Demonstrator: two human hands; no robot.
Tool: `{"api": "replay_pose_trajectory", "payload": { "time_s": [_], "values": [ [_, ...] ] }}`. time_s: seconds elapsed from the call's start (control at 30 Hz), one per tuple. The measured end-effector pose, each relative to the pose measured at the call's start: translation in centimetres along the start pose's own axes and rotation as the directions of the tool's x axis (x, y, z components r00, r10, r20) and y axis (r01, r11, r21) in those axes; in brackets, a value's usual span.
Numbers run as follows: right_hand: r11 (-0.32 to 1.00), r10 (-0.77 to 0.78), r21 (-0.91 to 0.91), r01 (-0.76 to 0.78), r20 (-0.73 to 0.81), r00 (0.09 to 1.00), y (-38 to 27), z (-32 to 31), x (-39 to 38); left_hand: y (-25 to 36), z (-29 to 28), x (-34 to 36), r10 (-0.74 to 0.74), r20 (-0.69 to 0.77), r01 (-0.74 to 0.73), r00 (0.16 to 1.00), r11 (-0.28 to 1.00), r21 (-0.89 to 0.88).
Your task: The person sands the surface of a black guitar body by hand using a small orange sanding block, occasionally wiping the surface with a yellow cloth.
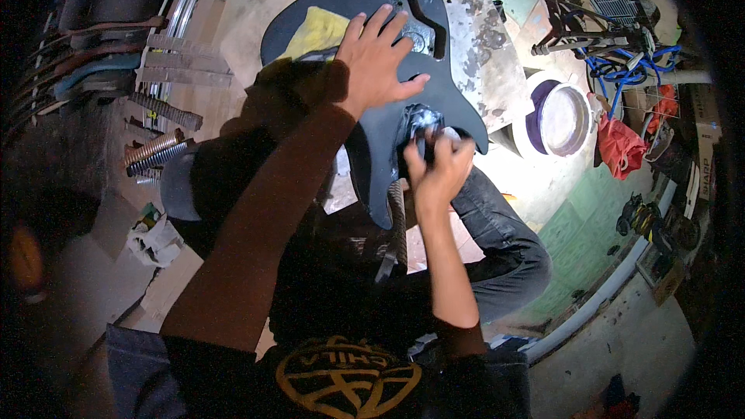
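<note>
While left hand [378, 62] steadies guitar body [372, 0], bucket [560, 119] stands near.

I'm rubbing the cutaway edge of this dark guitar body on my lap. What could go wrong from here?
1. The guitar body rests on a lap, steadied only by the flat left hand; hard rubbing may make it slide or tip.
2. The right hand pinches a small pad at the narrow horn; its fingers could slip off the edge and scrape.
3. The yellow cloth lies loose on top and may slide off.
</note>
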State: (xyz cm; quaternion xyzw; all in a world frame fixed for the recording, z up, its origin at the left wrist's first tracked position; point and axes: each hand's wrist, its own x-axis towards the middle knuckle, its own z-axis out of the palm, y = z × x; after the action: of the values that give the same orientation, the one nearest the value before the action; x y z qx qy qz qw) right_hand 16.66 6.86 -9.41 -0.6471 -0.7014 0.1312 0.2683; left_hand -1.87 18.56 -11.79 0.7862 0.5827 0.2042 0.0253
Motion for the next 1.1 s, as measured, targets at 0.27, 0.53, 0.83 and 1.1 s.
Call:
{"api": "replay_pose_trajectory", "payload": {
  "time_s": [0.27, 0.53, 0.83, 1.1],
  "values": [
    [1.000, 0.030, -0.002, -0.030, 0.049, 0.998, 0.9, -0.6, -2.8, 0.0, -0.1, 0.3, 0.008, 0.016, -0.008, 1.000, 1.000, 0.013],
    [0.992, 0.102, 0.061, -0.106, 0.060, 0.993, -0.1, -1.3, -4.1, 0.5, -0.2, 0.1, 0.010, 0.038, -0.011, 0.999, 0.999, 0.035],
    [0.991, 0.060, 0.118, -0.070, 0.081, 0.995, 0.6, -1.6, -4.0, 0.3, -0.1, 0.2, -0.013, 0.025, 0.013, 1.000, 1.000, 0.008],
    [0.973, 0.108, 0.200, -0.111, 0.027, 0.994, 1.4, -0.7, -4.5, 0.2, 0.2, 0.1, 0.011, 0.004, -0.011, 1.000, 1.000, -0.001]
  ]
}}
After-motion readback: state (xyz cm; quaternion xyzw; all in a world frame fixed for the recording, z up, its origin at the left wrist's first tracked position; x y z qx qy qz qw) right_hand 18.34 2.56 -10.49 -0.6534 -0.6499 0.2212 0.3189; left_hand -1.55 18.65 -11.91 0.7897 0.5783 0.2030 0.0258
